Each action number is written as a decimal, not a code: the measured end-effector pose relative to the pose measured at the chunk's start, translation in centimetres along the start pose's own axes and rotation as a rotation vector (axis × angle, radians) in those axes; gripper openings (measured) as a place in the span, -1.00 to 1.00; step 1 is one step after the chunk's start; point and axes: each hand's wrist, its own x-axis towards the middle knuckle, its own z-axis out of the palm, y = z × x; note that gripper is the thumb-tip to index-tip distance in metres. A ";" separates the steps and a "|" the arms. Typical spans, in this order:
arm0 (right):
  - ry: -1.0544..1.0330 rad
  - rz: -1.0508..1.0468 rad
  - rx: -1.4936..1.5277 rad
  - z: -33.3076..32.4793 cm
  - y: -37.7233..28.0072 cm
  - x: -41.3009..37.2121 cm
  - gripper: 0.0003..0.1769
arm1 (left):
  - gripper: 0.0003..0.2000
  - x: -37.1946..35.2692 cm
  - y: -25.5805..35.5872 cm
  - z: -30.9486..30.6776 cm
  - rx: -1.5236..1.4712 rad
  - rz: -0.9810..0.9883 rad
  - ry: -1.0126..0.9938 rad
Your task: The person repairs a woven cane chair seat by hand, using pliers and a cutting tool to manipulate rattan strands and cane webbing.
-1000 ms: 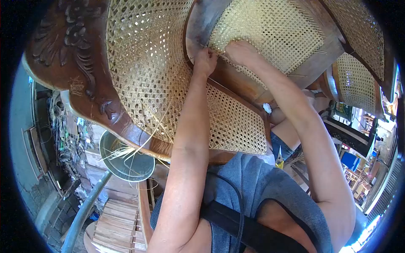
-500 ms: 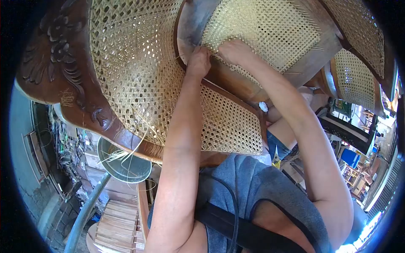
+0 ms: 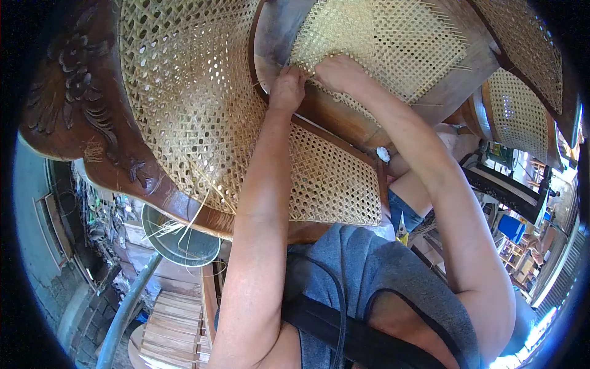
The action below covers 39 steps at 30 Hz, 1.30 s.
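A woven cane panel [image 3: 393,43] in a wooden frame [image 3: 458,80] lies under my hands, with loose cane ends along its far edge. My left hand [image 3: 287,90] is closed at the panel's near left corner, against the wooden edge. A thin cane strand shows beside it and seems to pass into the fingers. Just right of it, my right hand [image 3: 340,72] is closed in a fist-like pinch on the cane weave. Whatever its fingers hold is hidden beneath them. A larger cane panel [image 3: 184,104] in a carved wooden frame [image 3: 83,80] stands on the left.
Below the carved frame is a round metal basin [image 3: 200,249], with loose cane strands hanging over it. A blue-grey pipe [image 3: 126,307] and a slatted wooden piece [image 3: 169,329] are at lower left. Another caned piece [image 3: 516,114] and a dark wooden frame [image 3: 504,190] stand at right.
The carved frame and large cane panel have shifted slightly left in view. Both hands have moved a little left and stay closed at the same corner of the panel.
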 end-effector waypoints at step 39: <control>0.104 0.588 0.950 5.8 -4.5 -0.5 -0.62 | -0.88 0.6 -0.6 0.3 0.026 -0.123 -0.092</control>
